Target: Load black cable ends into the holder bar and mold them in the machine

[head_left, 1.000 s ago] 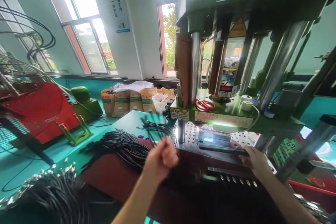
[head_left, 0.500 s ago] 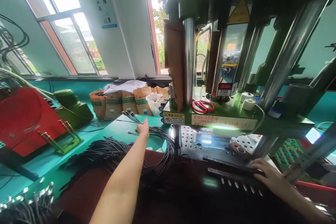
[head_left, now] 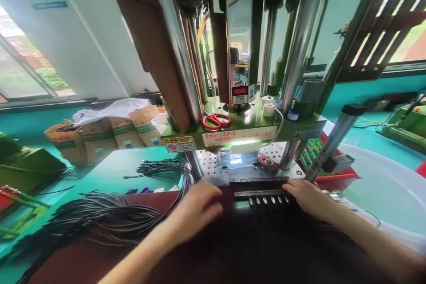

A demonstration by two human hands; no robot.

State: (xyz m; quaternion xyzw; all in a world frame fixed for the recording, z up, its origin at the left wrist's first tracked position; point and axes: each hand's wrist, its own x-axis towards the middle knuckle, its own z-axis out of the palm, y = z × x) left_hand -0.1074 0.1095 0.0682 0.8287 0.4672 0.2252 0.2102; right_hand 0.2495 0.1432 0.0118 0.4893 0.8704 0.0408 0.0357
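My left hand (head_left: 201,204), blurred by motion, hovers left of a dark mould bar (head_left: 242,195), its thumb apart from the fingers and nothing visible in it. Several short metal ends stick out along the front of that bar. My right hand (head_left: 302,193) has its fingers curled over the right end of the dark bars; its palm side is hidden. A bundle of black cables (head_left: 163,166) lies on the green tabletop, its tail curving down beside the press. More black cables (head_left: 109,213) are heaped nearer, to the left of my left forearm.
A green press (head_left: 186,126) with steel columns stands ahead, red-handled scissors (head_left: 216,120) and white rolls (head_left: 269,109) on its ledge. Below is a perforated metal plate (head_left: 209,164). Paper sacks (head_left: 100,140) stand back left. At right are a control box (head_left: 313,153) and a large pale tub (head_left: 376,177).
My left hand has come back from the cable bundle on the tabletop to beside the mould bar. My right hand stays at the bar's right end. The view has turned right.
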